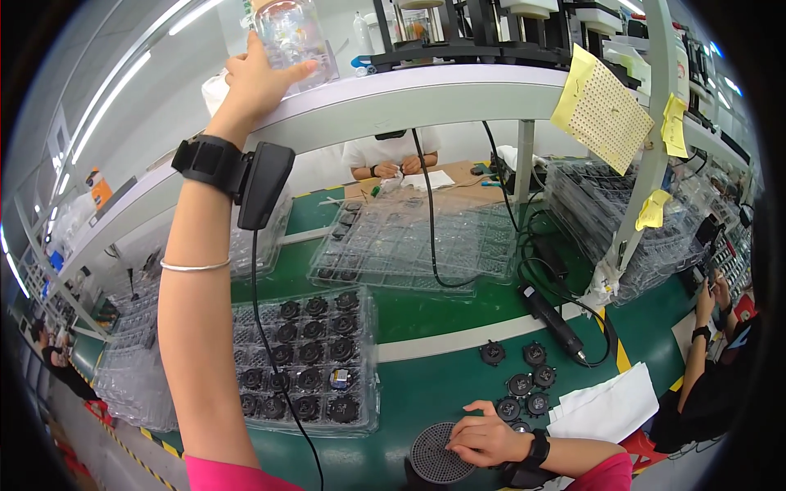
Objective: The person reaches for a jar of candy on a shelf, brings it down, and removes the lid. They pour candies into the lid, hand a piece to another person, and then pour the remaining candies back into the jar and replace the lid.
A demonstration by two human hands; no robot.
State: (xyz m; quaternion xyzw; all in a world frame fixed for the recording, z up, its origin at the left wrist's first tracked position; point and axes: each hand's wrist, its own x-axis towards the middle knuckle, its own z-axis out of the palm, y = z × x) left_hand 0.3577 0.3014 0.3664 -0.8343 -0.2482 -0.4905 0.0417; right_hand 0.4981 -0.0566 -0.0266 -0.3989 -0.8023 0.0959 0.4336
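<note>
My left hand (256,80) is raised to the shelf at the upper left, its fingers and thumb around a clear plastic container (288,34) whose top is cut off by the picture's edge. Low on the bench, my right hand (489,436) rests at the edge of a round dark perforated disc (438,452). Its fingers are loosely bent and somewhat apart, and nothing shows between them. Several black round notched parts (519,385) lie just beyond that hand. More such parts fill a clear compartment tray (360,413) near my left forearm; one cell there holds a differently coloured piece (341,378).
A black electric screwdriver (553,326) with a cable lies right of centre, near a white cloth (607,401). Clear trays (409,245) are stacked farther back and at both sides. The shelf beam (426,94) crosses above, with cables hanging down. Other people sit across and at right.
</note>
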